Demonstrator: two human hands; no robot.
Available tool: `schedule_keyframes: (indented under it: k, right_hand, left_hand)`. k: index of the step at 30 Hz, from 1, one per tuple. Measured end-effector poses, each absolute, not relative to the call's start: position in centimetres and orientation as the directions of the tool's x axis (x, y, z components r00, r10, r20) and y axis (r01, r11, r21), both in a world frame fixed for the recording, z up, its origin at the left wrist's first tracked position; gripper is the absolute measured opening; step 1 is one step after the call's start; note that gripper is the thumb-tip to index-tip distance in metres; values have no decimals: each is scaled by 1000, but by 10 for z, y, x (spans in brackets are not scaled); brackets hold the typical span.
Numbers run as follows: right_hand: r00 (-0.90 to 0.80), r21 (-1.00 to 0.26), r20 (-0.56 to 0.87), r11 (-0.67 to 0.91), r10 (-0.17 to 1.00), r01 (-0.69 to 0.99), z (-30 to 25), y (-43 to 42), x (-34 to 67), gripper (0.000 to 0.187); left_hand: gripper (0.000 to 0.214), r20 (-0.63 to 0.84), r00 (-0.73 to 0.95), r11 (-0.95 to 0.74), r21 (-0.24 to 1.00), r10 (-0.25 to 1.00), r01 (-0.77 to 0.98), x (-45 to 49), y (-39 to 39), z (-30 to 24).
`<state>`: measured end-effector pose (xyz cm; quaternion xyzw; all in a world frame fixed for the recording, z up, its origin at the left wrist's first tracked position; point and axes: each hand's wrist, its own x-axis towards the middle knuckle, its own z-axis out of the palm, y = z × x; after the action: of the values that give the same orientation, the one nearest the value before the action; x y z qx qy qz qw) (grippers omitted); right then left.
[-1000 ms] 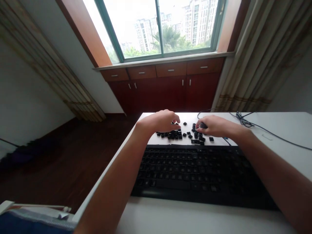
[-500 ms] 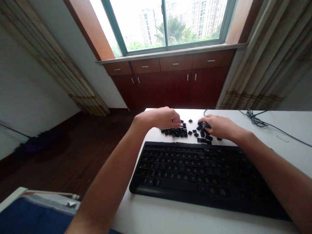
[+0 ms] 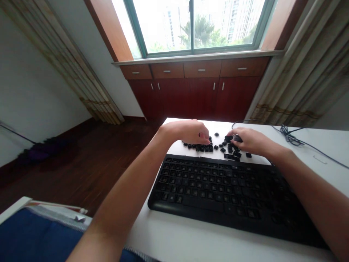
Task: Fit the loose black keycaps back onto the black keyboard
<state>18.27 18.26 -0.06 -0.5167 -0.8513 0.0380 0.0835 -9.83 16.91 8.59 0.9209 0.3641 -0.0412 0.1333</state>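
Note:
A large black keyboard lies on the white table with its key sockets bare. Beyond its far edge, black keycaps are spread in a left group and a looser right group. My left hand hangs over the left group, fingers curled together near its far right corner; what they pinch, if anything, is hidden. My right hand is by the right group, with a black keycap between thumb and fingers.
A black cable lies bundled at the far right of the table, close to a thin bent metal wire. Single keycaps lie between and beside the groups. Red-brown cabinets stand beyond, and dark blue cloth is at lower left.
The view has shifted slightly, so the scene sits a little further right. Both hands stay over the same keycap groups, with my right fingers slightly changed in position.

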Motion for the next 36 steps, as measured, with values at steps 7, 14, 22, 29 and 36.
schedule_keyframes:
  k: [7, 14, 22, 29, 36]
  right_hand:
    - [-466, -155, 165, 490, 869, 858, 1, 181, 183, 31]
    - [-471, -168, 181, 499, 863, 850, 6, 177, 181, 23]
    - [-468, -213, 210, 507, 858, 835, 17, 171, 175, 26]
    - [-468, -588, 154, 461, 870, 665, 50, 155, 167, 33]
    - [-478, -705, 116, 411, 871, 579, 58, 149, 170, 43]
  left_hand:
    - [32, -185, 761, -738, 184, 622, 649, -90, 161, 90]
    - [31, -74, 813, -780, 244, 578, 577, -91, 170, 78]
    - [26, 62, 818, -799, 268, 573, 539, -85, 175, 66]
    - [38, 267, 784, -821, 310, 560, 480, -78, 173, 67]
    - [19, 330, 793, -843, 371, 512, 390, -76, 170, 71]
